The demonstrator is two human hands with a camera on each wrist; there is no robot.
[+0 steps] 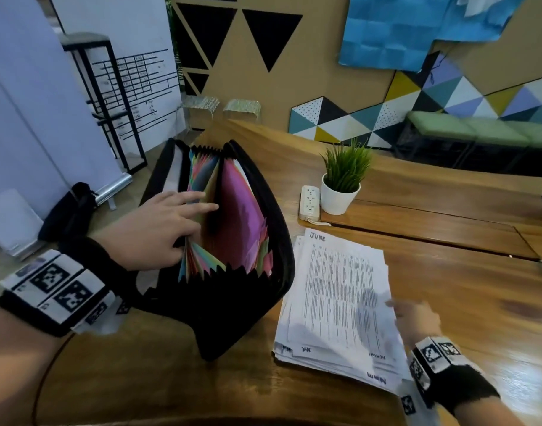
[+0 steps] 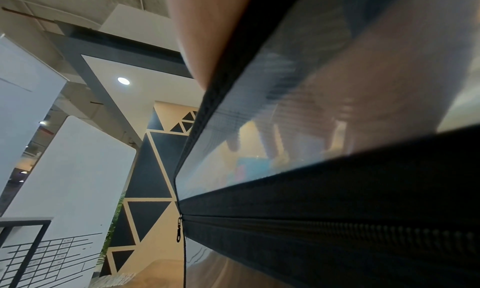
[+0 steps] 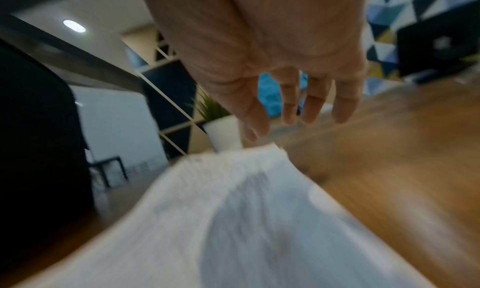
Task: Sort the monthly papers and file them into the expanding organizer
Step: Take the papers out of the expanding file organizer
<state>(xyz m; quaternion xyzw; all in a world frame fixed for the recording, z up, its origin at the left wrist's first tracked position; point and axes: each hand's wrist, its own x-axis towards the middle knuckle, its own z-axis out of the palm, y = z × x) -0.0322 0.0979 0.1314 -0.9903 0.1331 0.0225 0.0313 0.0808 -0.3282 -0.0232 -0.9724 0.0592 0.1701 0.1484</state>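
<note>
The black expanding organizer [image 1: 242, 302] stands open on the table, its coloured dividers [image 1: 242, 216] fanned out. My left hand [image 1: 195, 224] reaches over its left wall, straight fingers pressing a bundle of dividers to the left, so one wide pocket gapes. In the left wrist view those fingers [image 2: 363, 107] show dimly through the organizer's mesh panel [image 2: 259, 138]. To the right lies the stack of printed papers [image 1: 337, 296], top sheet headed JUNE. My right hand [image 1: 412, 315] hovers at the stack's right edge, blurred. Its fingers [image 3: 291, 107] hang relaxed above the papers [image 3: 246, 220], holding nothing.
A potted plant [image 1: 340, 186] and a white power strip [image 1: 309, 201] sit behind the papers on the wooden table [image 1: 463, 287]. A black bag [image 1: 69, 210] lies on the floor at left, near a black metal rack [image 1: 109, 103]. A green bench [image 1: 478, 127] lines the far wall.
</note>
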